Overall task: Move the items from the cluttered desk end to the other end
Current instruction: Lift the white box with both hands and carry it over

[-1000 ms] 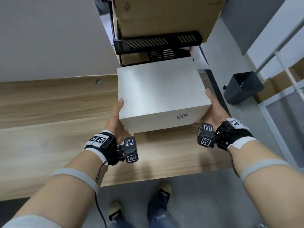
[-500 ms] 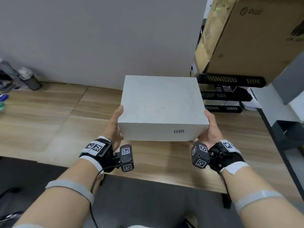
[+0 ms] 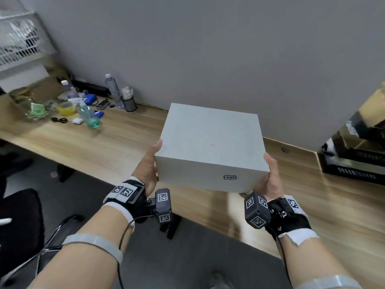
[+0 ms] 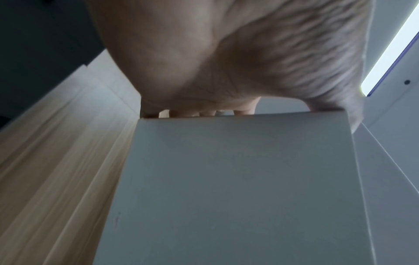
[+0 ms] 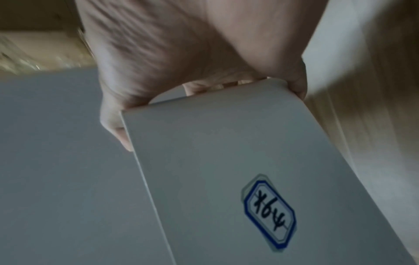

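Observation:
I hold a white rectangular box (image 3: 210, 142) in the air over the front part of the wooden desk (image 3: 116, 142). My left hand (image 3: 149, 163) grips its left side, thumb up along the edge and fingers under the bottom. My right hand (image 3: 270, 180) grips the right near corner the same way. A small blue-framed label (image 3: 229, 177) sits on the box's near face. The left wrist view shows the left hand (image 4: 204, 53) against the box (image 4: 226, 188). The right wrist view shows the right hand (image 5: 181, 44) clasping the box (image 5: 226, 161) beside the label (image 5: 269, 213).
At the desk's far left end lie a spray bottle (image 3: 87, 113), a water bottle (image 3: 111, 86), a mesh pen cup (image 3: 129, 104), a yellow tape roll (image 3: 64, 108) and small items. Cardboard boxes and black trays (image 3: 358, 159) are stacked at the right. A black chair (image 3: 18, 222) stands lower left.
The box has been carried leftward, away from the cardboard stack and black trays. The view has swung left, so the desk's far left end with its small items now shows.

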The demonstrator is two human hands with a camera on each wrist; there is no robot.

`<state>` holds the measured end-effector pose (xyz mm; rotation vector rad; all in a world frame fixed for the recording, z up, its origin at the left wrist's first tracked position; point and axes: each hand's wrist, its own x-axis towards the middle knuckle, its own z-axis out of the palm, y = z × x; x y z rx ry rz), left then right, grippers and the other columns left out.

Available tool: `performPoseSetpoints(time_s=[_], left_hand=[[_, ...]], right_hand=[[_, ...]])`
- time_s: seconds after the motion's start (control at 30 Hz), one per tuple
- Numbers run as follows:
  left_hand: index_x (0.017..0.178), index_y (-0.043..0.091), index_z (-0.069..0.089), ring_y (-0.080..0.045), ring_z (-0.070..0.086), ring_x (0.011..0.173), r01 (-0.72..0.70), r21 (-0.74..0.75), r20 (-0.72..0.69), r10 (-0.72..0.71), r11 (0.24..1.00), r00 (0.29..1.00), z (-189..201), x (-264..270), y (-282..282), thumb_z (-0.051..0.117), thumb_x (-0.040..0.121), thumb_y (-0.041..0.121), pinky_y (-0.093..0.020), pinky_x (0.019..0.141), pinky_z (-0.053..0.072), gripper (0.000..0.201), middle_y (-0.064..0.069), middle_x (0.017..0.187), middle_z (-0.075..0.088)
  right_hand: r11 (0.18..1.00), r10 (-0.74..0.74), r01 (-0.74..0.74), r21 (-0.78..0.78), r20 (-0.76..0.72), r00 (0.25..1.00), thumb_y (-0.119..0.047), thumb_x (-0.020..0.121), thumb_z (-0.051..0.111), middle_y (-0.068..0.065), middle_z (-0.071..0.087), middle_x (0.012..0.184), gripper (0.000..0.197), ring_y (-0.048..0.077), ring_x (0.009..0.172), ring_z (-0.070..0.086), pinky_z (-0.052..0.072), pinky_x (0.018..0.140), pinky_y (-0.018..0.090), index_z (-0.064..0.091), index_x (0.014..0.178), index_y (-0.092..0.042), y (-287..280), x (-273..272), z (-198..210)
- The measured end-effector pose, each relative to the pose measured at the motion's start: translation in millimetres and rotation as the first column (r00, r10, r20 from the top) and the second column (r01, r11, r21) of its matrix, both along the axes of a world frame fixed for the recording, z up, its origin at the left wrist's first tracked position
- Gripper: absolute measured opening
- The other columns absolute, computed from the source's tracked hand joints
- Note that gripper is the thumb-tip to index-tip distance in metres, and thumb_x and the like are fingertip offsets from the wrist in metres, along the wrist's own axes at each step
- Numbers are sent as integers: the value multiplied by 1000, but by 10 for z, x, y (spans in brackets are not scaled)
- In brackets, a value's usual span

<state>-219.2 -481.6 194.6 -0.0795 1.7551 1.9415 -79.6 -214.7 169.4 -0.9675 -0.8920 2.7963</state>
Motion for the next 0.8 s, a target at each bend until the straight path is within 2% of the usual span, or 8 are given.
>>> performPoseSetpoints(time_s=[0.03,0.17,0.33,0.43,0.5,0.63,0.73,0.8], left_hand=[[127,34,66,-25,64,111,-41,0,2,41,999,999,-26,-280,-261,58,71,76,-40,80,51,71,2,122,72],[126,33,67,-25,64,104,-67,3,24,67,998,997,-78,-453,-358,60,68,77,-37,74,51,73,0,122,72],[128,40,63,-21,61,114,-79,-35,19,80,996,997,-150,-1333,-679,52,79,75,-34,72,51,62,7,128,69],[128,41,62,-20,60,110,-95,-63,47,98,993,994,-226,-1864,-832,50,80,75,-32,68,49,60,6,127,69],[130,40,61,-21,61,111,-110,-76,76,116,991,990,-309,-2170,-960,51,77,77,-32,69,50,65,4,126,70],[128,34,63,-22,62,104,-188,-117,154,205,975,967,-451,-2652,-1265,53,75,76,-34,73,51,69,0,125,70],[128,30,64,-23,62,95,-198,-123,235,222,973,946,-550,-3019,-1463,57,70,77,-34,74,51,75,-2,122,69],[127,26,65,-22,60,89,-173,-122,294,202,977,934,-615,-3280,-1568,59,69,77,-31,62,51,77,-3,107,68]], right_hand=[[999,37,-39,24,57,998,-63,68,75,7,69,109,74,31,93,66,57,61,37,63,130,-24,-220,-385,-39],[999,29,-31,27,47,998,-65,63,78,6,61,111,71,29,100,57,55,66,35,65,120,-24,-272,-581,-108],[998,21,-14,-54,113,993,-61,68,76,-1,55,79,45,22,69,64,56,55,33,62,91,-25,-628,-1519,-240],[998,45,-38,-58,136,990,-63,63,78,-4,33,66,47,14,51,49,47,56,26,55,82,-27,-734,-2123,-432],[995,87,-79,-54,169,982,-65,55,82,-4,26,68,55,14,53,39,36,61,25,54,82,-27,-824,-2490,-523],[993,114,-110,-31,232,966,-65,46,87,-1,40,76,74,24,89,47,49,62,33,59,101,-25,-1088,-3070,-584],[996,92,-88,-27,262,961,-64,61,79,-2,39,61,53,19,62,47,51,51,30,59,83,-20,-1288,-3385,-590],[996,83,-74,-42,276,957,-63,66,75,0,40,61,49,18,60,46,54,56,32,57,79,-20,-1427,-3573,-616]])
